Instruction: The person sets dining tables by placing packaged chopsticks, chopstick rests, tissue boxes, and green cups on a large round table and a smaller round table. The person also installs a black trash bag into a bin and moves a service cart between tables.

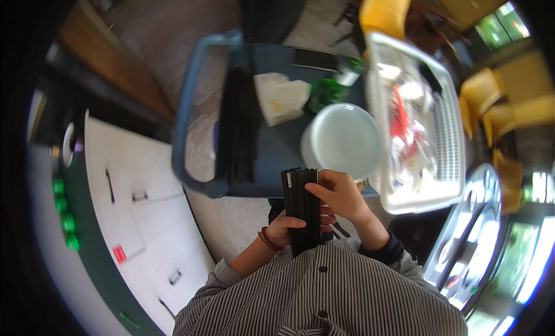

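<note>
A bundle of long black sticks, probably chopsticks [302, 206], stands nearly upright against the front of my striped shirt. Around its lower part, my left hand [284, 227] is closed, with beaded bracelets at the wrist. My right hand [336, 193] grips the upper right side, its thumb near the top ends. Some ends carry silvery marks. Beyond the hands, more black sticks [238, 128] lie in a pile on the blue cart top [277, 149]. Crumpled whitish paper or cloth [282, 97] lies beside that pile. A pale round container [344, 139] stands just past my right hand.
A white plastic basket [420, 204] holding clear and red packaging sits at the cart's right side. Green material [325, 93] and a dark flat object [314, 58] lie towards the back. White cabinets [151, 206] flank the left; yellow chairs [481, 91] stand at right.
</note>
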`<state>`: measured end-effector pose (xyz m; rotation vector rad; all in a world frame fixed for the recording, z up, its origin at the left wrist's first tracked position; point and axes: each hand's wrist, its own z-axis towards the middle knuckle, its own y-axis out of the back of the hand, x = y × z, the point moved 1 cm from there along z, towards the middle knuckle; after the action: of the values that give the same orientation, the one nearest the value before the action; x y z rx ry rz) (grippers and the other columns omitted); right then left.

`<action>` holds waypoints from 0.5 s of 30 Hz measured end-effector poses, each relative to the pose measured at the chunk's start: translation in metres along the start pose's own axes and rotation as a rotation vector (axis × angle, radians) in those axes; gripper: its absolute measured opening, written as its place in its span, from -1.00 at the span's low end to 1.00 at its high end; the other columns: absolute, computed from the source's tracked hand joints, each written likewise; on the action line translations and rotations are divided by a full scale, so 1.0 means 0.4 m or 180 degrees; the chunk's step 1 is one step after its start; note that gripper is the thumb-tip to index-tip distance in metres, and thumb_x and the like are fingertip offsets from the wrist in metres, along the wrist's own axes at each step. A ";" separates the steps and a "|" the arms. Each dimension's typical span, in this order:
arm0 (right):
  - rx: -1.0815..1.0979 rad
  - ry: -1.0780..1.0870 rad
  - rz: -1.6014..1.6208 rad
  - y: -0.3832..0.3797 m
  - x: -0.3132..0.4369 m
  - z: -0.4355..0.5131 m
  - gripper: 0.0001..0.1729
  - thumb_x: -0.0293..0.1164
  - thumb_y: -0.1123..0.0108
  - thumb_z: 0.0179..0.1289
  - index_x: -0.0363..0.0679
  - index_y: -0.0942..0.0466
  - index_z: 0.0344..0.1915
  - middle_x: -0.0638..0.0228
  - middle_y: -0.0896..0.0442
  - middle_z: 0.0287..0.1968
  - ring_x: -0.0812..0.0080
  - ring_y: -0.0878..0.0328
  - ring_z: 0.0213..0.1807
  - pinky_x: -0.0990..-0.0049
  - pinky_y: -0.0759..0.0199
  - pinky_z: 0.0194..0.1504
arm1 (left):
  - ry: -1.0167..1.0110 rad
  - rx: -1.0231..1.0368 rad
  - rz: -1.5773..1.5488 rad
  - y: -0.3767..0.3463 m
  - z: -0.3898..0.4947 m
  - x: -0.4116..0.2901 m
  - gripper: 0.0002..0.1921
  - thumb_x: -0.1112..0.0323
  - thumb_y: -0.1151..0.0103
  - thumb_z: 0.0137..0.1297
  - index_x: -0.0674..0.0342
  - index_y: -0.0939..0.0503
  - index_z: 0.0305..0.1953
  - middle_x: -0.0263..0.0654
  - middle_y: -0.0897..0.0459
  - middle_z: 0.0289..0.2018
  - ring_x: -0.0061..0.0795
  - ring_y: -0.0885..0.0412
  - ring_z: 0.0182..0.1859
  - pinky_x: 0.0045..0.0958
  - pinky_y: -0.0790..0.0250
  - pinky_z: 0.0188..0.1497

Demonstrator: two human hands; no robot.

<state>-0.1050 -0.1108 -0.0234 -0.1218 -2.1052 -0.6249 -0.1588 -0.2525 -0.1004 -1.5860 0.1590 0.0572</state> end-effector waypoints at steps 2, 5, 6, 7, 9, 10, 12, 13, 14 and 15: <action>-0.0502 0.0193 0.0389 0.061 -0.045 -0.078 -0.71 -0.30 -0.22 0.11 -0.36 -0.55 -0.43 0.26 -0.59 -0.59 0.58 -0.52 -0.56 0.58 -0.37 -0.50 | 0.0390 0.0026 0.0077 -0.026 0.047 0.044 -0.25 0.39 -0.13 -0.02 0.34 -0.09 0.25 0.04 -0.26 0.18 0.02 -0.28 0.21 -0.03 -0.17 0.22; -0.1186 0.0070 0.0548 0.143 -0.128 -0.210 -0.77 -0.37 -0.17 0.12 -0.35 -0.55 -0.32 0.29 -0.59 -0.60 0.55 -0.54 -0.56 0.57 -0.37 -0.49 | 0.0836 0.0039 0.0353 -0.066 0.115 0.130 -0.21 0.34 -0.13 -0.06 0.32 -0.07 0.27 0.01 -0.23 0.21 0.03 -0.22 0.25 -0.01 -0.11 0.25; -0.1447 -0.0053 0.0713 0.156 -0.160 -0.257 -0.77 -0.39 -0.16 0.12 -0.35 -0.55 -0.30 0.29 -0.59 -0.60 0.54 -0.54 -0.56 0.58 -0.37 -0.49 | 0.1003 0.0020 0.0470 -0.078 0.128 0.163 -0.19 0.31 -0.12 -0.09 0.30 -0.08 0.27 0.00 -0.24 0.21 0.02 -0.21 0.25 0.01 -0.08 0.26; -0.1673 -0.0070 0.0926 0.168 -0.195 -0.305 -0.77 -0.41 -0.14 0.13 -0.34 -0.54 -0.27 0.30 -0.59 -0.60 0.54 -0.54 -0.56 0.59 -0.36 -0.49 | 0.1126 -0.0003 0.0543 -0.089 0.140 0.202 -0.17 0.28 -0.11 -0.12 0.29 -0.08 0.28 -0.01 -0.25 0.20 0.00 -0.21 0.26 0.02 -0.05 0.27; -0.2215 -0.0035 0.0800 0.183 -0.259 -0.404 -0.77 -0.43 -0.11 0.14 -0.32 -0.53 -0.22 0.32 -0.58 -0.59 0.61 -0.53 -0.55 0.63 -0.33 -0.54 | 0.1488 0.0132 0.0525 -0.106 0.159 0.285 -0.15 0.27 -0.11 -0.12 0.24 -0.03 0.30 0.01 -0.14 0.26 0.02 -0.14 0.29 0.09 -0.02 0.27; -0.2329 -0.0137 0.0943 0.189 -0.294 -0.456 -0.77 -0.43 -0.11 0.15 -0.32 -0.53 -0.22 0.34 -0.58 -0.59 0.63 -0.53 -0.54 0.63 -0.33 -0.54 | 0.1608 0.0132 0.0484 -0.113 0.162 0.333 -0.14 0.27 -0.11 -0.11 0.24 -0.03 0.30 0.01 -0.12 0.27 0.03 -0.12 0.30 0.11 -0.01 0.26; -0.2459 -0.0300 0.1281 0.189 -0.351 -0.552 -0.76 -0.40 -0.12 0.16 -0.34 -0.53 -0.23 0.36 -0.56 -0.59 0.65 -0.51 -0.54 0.64 -0.33 -0.54 | 0.1843 0.0165 0.0465 -0.125 0.159 0.423 -0.14 0.26 -0.10 -0.10 0.23 -0.02 0.31 0.03 -0.04 0.30 0.06 -0.07 0.32 0.15 0.02 0.26; -0.2487 -0.0337 0.1481 0.187 -0.376 -0.593 -0.75 -0.39 -0.14 0.17 -0.35 -0.53 -0.23 0.38 -0.55 -0.59 0.66 -0.48 -0.55 0.64 -0.33 -0.54 | 0.1942 0.0264 0.0495 -0.133 0.157 0.471 -0.15 0.26 -0.10 -0.10 0.24 -0.01 0.31 0.04 -0.04 0.30 0.05 -0.07 0.32 0.15 0.02 0.26; -0.2514 -0.0361 0.1677 0.184 -0.399 -0.631 -0.74 -0.37 -0.15 0.17 -0.36 -0.53 -0.24 0.39 -0.54 -0.59 0.67 -0.45 -0.56 0.63 -0.32 -0.55 | 0.2037 0.0370 0.0536 -0.140 0.154 0.519 -0.15 0.26 -0.09 -0.10 0.25 -0.01 0.31 0.04 -0.05 0.30 0.05 -0.07 0.32 0.16 0.02 0.27; -0.2508 -0.0404 0.1910 0.181 -0.424 -0.670 -0.72 -0.35 -0.17 0.17 -0.38 -0.53 -0.25 0.41 -0.53 -0.59 0.68 -0.42 -0.58 0.63 -0.32 -0.55 | 0.2123 0.0462 0.0551 -0.145 0.147 0.564 -0.15 0.27 -0.09 -0.09 0.26 -0.01 0.31 0.04 -0.05 0.29 0.05 -0.07 0.32 0.16 0.03 0.27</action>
<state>0.2172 -0.1511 -0.0077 -1.2025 -1.6857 -1.0391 0.0759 -0.2079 -0.0751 -1.3928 0.8018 -0.3461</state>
